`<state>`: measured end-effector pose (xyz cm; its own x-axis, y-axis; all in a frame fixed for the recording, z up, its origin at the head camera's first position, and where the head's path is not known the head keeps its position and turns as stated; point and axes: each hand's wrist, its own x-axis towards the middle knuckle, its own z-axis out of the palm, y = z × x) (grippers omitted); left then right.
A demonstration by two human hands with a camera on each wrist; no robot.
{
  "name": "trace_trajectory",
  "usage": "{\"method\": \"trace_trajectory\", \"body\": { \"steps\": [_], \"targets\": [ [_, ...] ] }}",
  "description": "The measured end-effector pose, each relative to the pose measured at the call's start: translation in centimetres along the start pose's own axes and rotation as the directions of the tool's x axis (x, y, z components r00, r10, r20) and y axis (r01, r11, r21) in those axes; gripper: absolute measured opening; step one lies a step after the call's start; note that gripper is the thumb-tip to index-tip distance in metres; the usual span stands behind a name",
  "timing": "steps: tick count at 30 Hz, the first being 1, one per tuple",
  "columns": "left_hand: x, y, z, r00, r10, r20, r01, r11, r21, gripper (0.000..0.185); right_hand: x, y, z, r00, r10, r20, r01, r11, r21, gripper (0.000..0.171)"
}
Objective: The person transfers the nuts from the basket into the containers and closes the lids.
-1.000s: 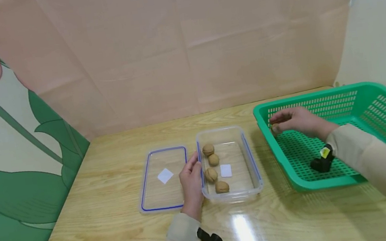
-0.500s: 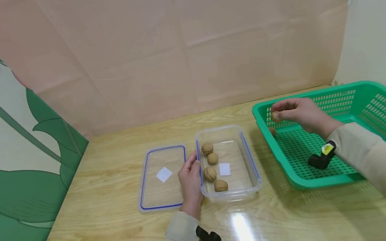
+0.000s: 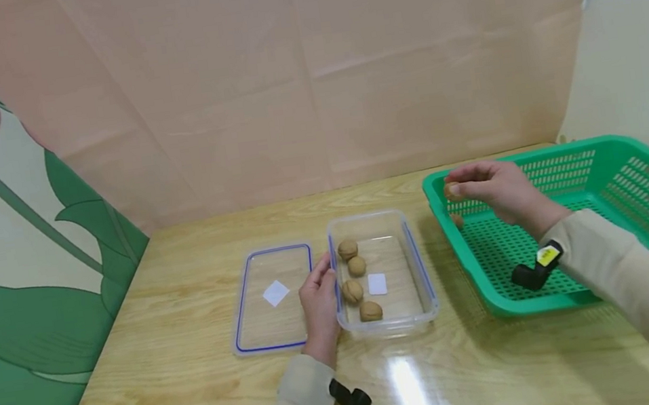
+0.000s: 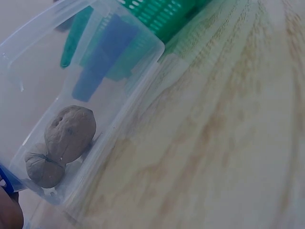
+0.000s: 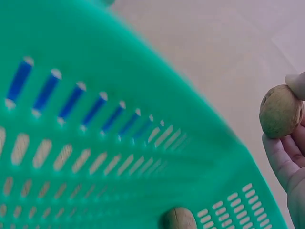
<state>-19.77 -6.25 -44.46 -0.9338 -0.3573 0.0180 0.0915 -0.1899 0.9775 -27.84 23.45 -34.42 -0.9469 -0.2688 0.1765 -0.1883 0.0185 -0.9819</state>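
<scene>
My right hand (image 3: pixel 498 190) pinches a walnut (image 5: pixel 280 112) between thumb and fingers, at the left rim of the green plastic basket (image 3: pixel 482 277). Another walnut (image 5: pixel 180 219) lies low in the basket's left corner. My left hand (image 3: pixel 320 306) rests with fairly straight fingers against the left side of a clear plastic container (image 3: pixel 405 301). Inside the container several walnuts (image 3: pixel 353 291) sit along the left wall, beside a white square label (image 3: pixel 377 284). A fingertip (image 4: pixel 9 212) shows at the container's edge in the left wrist view.
A clear lid (image 3: pixel 255 328) with a blue seal and a white label lies flat on the wooden table (image 3: pixel 190 398), left of my left hand. A pinkish sheet (image 3: pixel 226 106) hangs behind the table. At the left is a tulip-patterned wall (image 3: pixel 14 325).
My right hand has lifted the walnut from low in the basket's left corner up to its rim, uncovering another walnut below. My left hand stays at the container.
</scene>
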Motion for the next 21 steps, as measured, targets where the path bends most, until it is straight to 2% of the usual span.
{"method": "trace_trajectory", "body": {
  "steps": [9, 16, 21],
  "targets": [
    [0.2, -0.2, -0.1, 1.0, 0.017, -0.003, -0.017, 1.0, -0.002, 0.034, 0.3, -1.0, 2.0, 0.999, -0.025, 0.023, 0.024, 0.999, 0.043, 0.017],
    [0.1, -0.3, -0.1, 1.0, 0.009, 0.004, -0.009, 1.0, 0.013, 0.034, 0.4, -1.3, 3.5, 0.997, -0.048, 0.052, 0.04, 0.99, 0.137, 0.02],
    [0.1, -0.3, -0.1, 1.0, 0.008, 0.008, -0.008, 1.0, 0.015, 0.035, 0.4, -1.3, 4.3, 0.997, -0.05, 0.06, 0.041, 0.99, 0.138, 0.02]
  ]
}}
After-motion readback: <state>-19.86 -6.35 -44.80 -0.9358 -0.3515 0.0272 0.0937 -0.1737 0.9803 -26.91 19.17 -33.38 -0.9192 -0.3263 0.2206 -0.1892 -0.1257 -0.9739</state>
